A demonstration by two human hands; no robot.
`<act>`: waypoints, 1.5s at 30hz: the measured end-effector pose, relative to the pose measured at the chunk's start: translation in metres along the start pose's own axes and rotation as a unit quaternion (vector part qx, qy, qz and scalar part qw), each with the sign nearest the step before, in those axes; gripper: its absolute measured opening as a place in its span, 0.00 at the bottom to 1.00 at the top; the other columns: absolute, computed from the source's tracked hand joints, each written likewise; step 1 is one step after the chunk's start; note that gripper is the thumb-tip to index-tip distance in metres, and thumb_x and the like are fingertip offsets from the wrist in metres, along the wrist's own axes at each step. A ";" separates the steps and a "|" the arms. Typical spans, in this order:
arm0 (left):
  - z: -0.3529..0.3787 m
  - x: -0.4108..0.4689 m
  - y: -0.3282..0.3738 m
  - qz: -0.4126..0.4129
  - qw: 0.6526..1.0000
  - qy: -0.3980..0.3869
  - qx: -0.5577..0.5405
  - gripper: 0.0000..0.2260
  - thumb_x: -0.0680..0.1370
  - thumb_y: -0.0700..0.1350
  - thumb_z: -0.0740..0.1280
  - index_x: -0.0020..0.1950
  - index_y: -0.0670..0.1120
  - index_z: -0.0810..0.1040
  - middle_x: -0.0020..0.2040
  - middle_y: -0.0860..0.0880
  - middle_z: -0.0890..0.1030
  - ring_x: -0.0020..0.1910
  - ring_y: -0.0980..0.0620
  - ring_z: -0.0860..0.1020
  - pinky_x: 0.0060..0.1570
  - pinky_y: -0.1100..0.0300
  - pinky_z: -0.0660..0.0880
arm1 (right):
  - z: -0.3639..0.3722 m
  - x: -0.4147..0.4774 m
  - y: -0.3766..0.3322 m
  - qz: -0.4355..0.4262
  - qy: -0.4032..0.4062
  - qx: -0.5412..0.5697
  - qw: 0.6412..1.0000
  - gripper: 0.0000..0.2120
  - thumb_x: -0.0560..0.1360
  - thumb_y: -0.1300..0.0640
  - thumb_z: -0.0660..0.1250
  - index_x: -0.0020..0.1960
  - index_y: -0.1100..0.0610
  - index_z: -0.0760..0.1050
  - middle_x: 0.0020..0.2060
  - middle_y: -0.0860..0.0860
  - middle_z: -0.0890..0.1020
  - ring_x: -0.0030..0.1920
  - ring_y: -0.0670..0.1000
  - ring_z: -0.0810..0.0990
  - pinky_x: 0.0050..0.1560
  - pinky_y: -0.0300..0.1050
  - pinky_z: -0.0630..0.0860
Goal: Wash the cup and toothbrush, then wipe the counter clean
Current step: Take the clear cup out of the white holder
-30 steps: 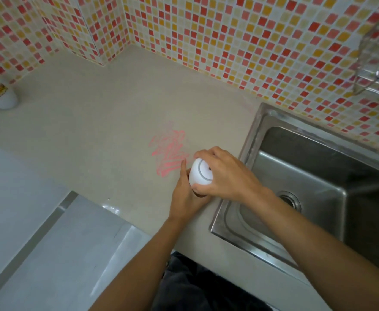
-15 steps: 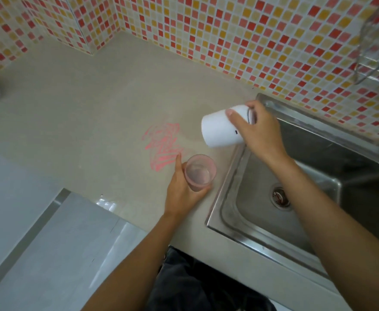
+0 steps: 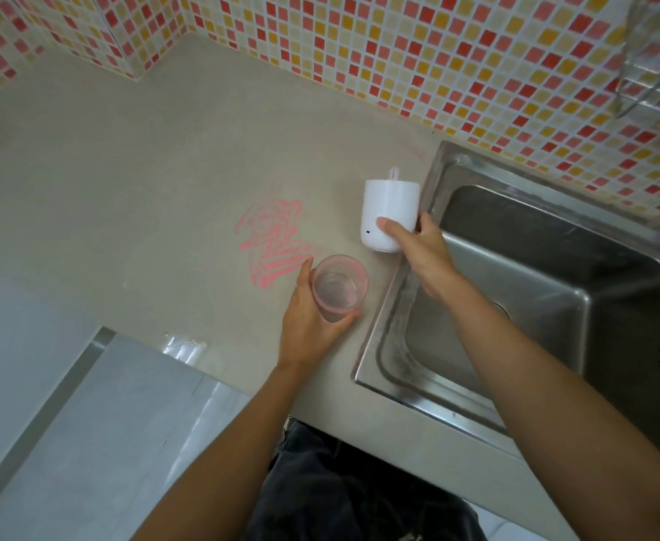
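With the left hand (image 3: 313,318) wrapped around the one pink cup (image 3: 339,287) just left of the single sink (image 3: 410,369), and the right hand (image 3: 418,244) gripping the one white holder (image 3: 389,212) at the sink's rim, a pink toothbrush tip (image 3: 394,173) showing beyond it, best set the holder down gently and carry the cup level over the basin.

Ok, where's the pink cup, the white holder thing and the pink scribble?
pink cup (image 3: 340,285): head view, on its open rim.
white holder (image 3: 389,206): head view, on its side wall.
pink scribble (image 3: 273,244): head view, middle of the marks.
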State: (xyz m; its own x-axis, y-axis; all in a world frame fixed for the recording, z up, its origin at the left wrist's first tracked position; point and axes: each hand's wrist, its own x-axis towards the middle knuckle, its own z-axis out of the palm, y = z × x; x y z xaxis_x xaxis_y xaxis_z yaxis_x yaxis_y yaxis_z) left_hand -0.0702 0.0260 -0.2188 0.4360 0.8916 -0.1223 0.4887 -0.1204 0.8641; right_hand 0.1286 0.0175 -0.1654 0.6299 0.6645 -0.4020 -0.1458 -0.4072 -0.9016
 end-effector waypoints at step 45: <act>0.157 0.006 0.091 0.249 0.892 -0.302 0.226 0.33 0.64 0.50 0.79 0.63 0.47 0.67 0.57 0.49 0.70 0.56 0.52 0.72 0.52 0.59 0.73 | -0.196 -0.129 0.192 0.122 0.085 -0.546 0.824 0.35 0.80 0.39 0.45 0.78 0.61 0.44 0.78 0.56 0.48 0.78 0.53 0.45 0.75 0.55 0.39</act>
State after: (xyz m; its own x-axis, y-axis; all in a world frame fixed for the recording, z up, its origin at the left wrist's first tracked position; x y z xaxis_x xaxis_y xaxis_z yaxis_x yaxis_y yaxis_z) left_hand 0.0954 -0.0478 -0.2175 0.9452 0.2962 -0.1371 0.3155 -0.7212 0.6168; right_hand 0.1684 -0.2691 -0.2548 0.7946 0.4200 -0.4383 0.4318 -0.8986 -0.0781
